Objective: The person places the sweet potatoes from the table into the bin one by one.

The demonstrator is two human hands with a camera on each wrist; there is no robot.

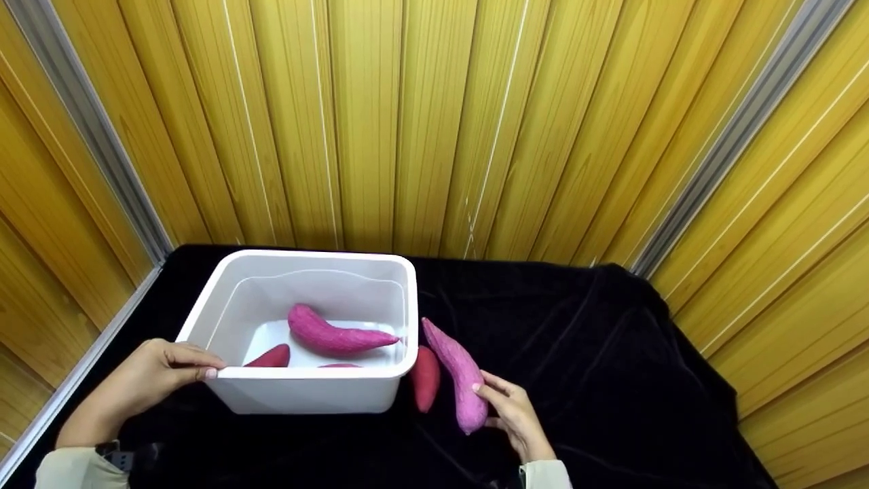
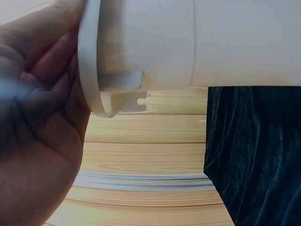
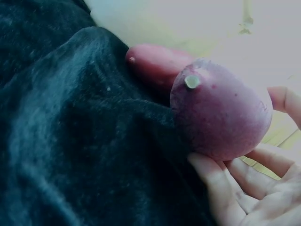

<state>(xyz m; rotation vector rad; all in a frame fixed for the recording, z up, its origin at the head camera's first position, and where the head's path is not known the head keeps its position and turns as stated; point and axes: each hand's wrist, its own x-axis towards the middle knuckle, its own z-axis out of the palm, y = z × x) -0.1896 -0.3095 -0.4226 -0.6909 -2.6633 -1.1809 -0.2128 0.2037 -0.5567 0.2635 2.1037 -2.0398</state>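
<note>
My left hand (image 1: 159,373) grips the front-left corner of a white plastic bin (image 1: 312,392), its thumb on the rim. In the left wrist view the palm (image 2: 42,136) lies against the bin's edge (image 2: 88,61). To the right of the bin, my right hand (image 1: 514,415) holds a pinkish-purple sweet potato (image 1: 463,372) between thumb and fingers. Its blunt end (image 3: 223,115) faces the right wrist camera. A smaller red sweet potato (image 1: 426,380) lies between it and the bin. Inside the bin are a magenta sweet potato (image 1: 336,339) and a red one (image 1: 274,356); another (image 1: 339,365) is mostly hidden by the front wall.
Black velvety cloth (image 1: 597,380) covers the table and hangs in folds on the right. Yellow wood-patterned panels (image 1: 434,136) stand behind and at both sides, with grey metal strips (image 1: 733,136) at the corners.
</note>
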